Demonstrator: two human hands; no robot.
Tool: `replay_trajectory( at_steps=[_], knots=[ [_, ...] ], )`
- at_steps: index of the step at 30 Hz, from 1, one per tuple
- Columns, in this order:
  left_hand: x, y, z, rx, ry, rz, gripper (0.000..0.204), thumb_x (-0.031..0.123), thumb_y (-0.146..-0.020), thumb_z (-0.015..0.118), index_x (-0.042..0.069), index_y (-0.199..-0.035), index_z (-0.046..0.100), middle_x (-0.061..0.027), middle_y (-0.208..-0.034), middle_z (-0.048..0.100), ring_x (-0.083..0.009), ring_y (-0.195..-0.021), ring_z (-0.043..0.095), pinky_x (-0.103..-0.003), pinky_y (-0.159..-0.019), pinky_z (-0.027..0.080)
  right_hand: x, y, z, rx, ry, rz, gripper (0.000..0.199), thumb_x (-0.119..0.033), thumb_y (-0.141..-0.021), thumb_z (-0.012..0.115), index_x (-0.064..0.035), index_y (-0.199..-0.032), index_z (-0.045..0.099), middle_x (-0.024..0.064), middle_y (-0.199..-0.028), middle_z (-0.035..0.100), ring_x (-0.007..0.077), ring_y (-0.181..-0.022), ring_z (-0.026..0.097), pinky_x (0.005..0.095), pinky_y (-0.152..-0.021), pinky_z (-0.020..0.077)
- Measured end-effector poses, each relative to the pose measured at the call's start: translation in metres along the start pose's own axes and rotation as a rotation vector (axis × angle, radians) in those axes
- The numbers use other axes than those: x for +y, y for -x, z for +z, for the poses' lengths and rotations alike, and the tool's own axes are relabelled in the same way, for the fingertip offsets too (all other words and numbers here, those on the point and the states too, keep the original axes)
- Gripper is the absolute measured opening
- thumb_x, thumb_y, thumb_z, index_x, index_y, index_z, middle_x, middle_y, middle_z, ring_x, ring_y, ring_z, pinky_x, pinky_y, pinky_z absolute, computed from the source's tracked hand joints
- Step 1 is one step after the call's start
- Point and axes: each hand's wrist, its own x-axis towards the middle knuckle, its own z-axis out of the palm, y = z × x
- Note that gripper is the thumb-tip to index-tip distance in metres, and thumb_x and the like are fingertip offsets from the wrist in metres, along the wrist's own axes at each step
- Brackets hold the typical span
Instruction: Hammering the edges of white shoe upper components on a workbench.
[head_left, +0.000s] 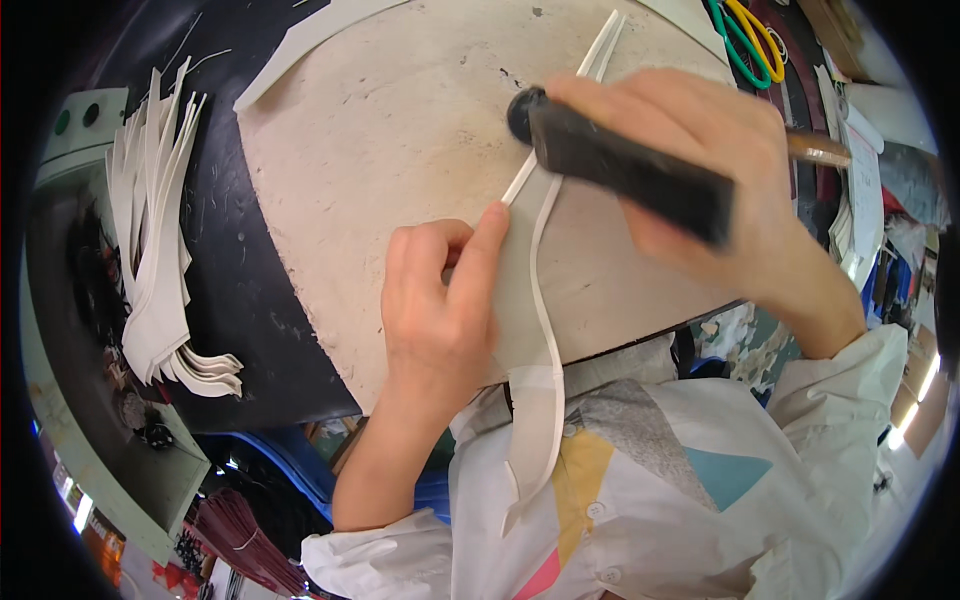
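White piece [518,290] is lying on the pale board [330,180], its tail [535,430] passing the near edge. Your right hand [705,150] is grasping the hammer [625,168]; whether your left hand [440,300] is pinching the piece, I cannot tell. Straying blows could be bruising its fingertip [496,214].

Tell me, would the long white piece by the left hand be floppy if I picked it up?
Probably floppy: the long white piece looks thin, and its near end seems to sag past the board's edge. It's unlikely to roll, lying mostly flat there.
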Motion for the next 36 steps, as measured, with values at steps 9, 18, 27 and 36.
replay_trajectory(
  at_steps=[9,18,27,36],
  knots=[
    [0.001,0.012,-0.009,0.025,0.039,-0.068,0.048,-0.009,-0.062,0.069,0.001,-0.109,0.073,-0.0087,-0.087,0.059,-0.0237,-0.077,0.057,-0.032,-0.066,0.050,-0.024,0.003,0.005,-0.012,-0.233,0.004,0.051,0.008,-0.063,0.067,-0.0060,-0.112,0.071,0.0106,-0.080,0.066,0.0306,-0.066,0.064,0.0385,-0.059,0.0522],
    [0.006,0.031,-0.022,0.000,0.050,-0.145,0.037,-0.011,-0.068,0.068,0.000,-0.103,0.071,-0.0101,-0.088,0.059,-0.0253,-0.077,0.058,-0.034,-0.065,0.050,-0.025,-0.007,0.018,-0.078,-0.131,-0.079,0.048,-0.001,-0.066,0.068,-0.0064,-0.114,0.070,0.0088,-0.077,0.063,0.0303,-0.066,0.063,0.0385,-0.058,0.0495],
    [0.016,0.050,-0.024,-0.012,-0.257,0.108,0.030,-0.004,-0.075,0.064,-0.010,-0.104,0.066,-0.0210,-0.104,0.064,-0.0313,-0.091,0.064,-0.036,-0.070,0.052,-0.033,-0.012,0.015,-0.181,-0.059,-0.113,0.054,-0.003,-0.063,0.068,-0.0040,-0.117,0.069,0.0110,-0.079,0.065,0.0320,-0.067,0.063,0.0388,-0.061,0.0501],
    [0.042,0.070,-0.040,-0.235,-0.444,-0.010,0.031,0.006,-0.086,0.060,0.000,-0.116,0.068,-0.0176,-0.131,0.062,-0.0293,-0.111,0.061,-0.042,-0.088,0.048,-0.050,-0.019,0.014,-0.173,-0.152,-0.157,0.054,0.001,-0.062,0.070,-0.0038,-0.116,0.069,0.0096,-0.078,0.063,0.0308,-0.066,0.063,0.0377,-0.060,0.0494]
  ],
)
